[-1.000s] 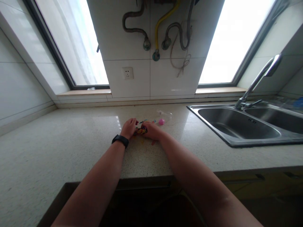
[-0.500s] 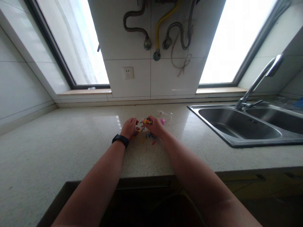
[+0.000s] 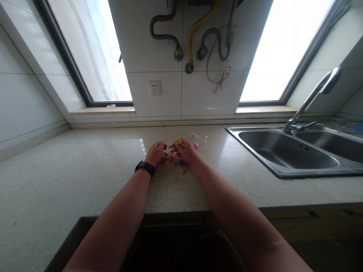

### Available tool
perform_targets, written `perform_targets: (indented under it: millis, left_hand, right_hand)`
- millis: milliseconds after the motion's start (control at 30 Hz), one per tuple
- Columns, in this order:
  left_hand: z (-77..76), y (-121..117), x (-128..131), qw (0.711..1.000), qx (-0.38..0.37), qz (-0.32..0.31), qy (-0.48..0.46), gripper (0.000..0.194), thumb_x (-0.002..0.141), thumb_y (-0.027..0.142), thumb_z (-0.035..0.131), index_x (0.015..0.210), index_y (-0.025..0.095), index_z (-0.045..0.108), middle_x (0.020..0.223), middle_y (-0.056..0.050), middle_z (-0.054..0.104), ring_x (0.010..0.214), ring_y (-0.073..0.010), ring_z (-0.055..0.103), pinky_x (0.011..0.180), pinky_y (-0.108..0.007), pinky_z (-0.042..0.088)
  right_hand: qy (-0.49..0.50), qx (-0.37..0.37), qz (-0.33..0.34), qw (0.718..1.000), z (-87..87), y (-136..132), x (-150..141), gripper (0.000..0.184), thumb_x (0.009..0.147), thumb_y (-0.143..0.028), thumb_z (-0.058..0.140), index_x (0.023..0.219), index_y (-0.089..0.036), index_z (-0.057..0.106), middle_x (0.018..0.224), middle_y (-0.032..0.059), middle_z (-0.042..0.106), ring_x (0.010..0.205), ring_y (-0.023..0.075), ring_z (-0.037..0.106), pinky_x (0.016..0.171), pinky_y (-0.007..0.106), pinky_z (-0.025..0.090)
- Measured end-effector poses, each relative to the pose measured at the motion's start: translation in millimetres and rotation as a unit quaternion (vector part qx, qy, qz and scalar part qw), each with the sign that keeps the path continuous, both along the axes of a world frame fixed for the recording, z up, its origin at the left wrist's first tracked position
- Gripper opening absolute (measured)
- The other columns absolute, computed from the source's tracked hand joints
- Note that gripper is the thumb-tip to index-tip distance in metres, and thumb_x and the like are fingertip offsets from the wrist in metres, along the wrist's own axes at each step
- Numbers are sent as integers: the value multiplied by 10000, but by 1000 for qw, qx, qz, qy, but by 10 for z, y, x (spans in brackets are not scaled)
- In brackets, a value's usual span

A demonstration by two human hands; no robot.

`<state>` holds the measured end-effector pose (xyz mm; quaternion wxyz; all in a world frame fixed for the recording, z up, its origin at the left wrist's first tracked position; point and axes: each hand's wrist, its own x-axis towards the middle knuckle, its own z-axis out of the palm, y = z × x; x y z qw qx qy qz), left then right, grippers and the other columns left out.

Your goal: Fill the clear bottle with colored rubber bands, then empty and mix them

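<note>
Small colourful pieces [image 3: 170, 155], red, pink, yellow, blue and black, lie heaped on the counter between my hands; their exact kind is too small to tell. My right hand [image 3: 185, 149] is closed on a bunch of them, with yellow and red ones [image 3: 178, 143] showing at the fingertips. At the heap's left edge rests my left hand [image 3: 155, 152], its fingers curled; what they hold, if anything, is hidden. A black watch [image 3: 145, 167] is on the left wrist. Just beyond the right hand sits a pink object [image 3: 196, 145].
Clear plastic wrapping [image 3: 201, 139] lies behind the pink object. A loose red piece [image 3: 185, 171] is nearer the counter's front edge. To the right is a steel double sink [image 3: 272, 174] with a faucet [image 3: 307, 99]. A tiled wall with a socket [image 3: 155, 88] rises behind the counter.
My right hand has lifted from low over the heap and moved slightly right, with pieces in its fingers. More loose pieces now show spread beneath it. My left hand has stayed in place.
</note>
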<state>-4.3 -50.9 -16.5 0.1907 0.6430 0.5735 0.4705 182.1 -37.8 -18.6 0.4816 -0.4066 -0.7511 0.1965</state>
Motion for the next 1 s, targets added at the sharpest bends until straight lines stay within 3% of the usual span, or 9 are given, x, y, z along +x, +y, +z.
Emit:
perform_targets:
  millis: [233,867,1000]
  left_hand:
    - [7,-2,-1,1000,-1,-2,1,429,895,437,355,790,165,669,828,-87,705,804,-204,633,757,-315,476]
    - [-10,9,-10,1000,1,-6,2,433,898,443,357,796,163,671,836,-92,711,812,-209,638,760,-317,480]
    - [-20,10,-13,1000,3,-5,3,430,898,440,361,794,160,670,834,-94,710,807,-209,639,754,-318,480]
  right_hand:
    - [40,-17,19,999,5,0,-14,267,893,-438,478,847,-204,597,779,6,658,728,153,588,688,256,448]
    - [82,-45,30,995,67,-51,-17,270,884,-461,490,888,-217,607,776,-2,642,719,159,600,668,259,461]
    - [82,-35,31,995,76,-64,-21,261,869,-452,525,919,-217,625,819,8,665,782,169,610,730,280,475]
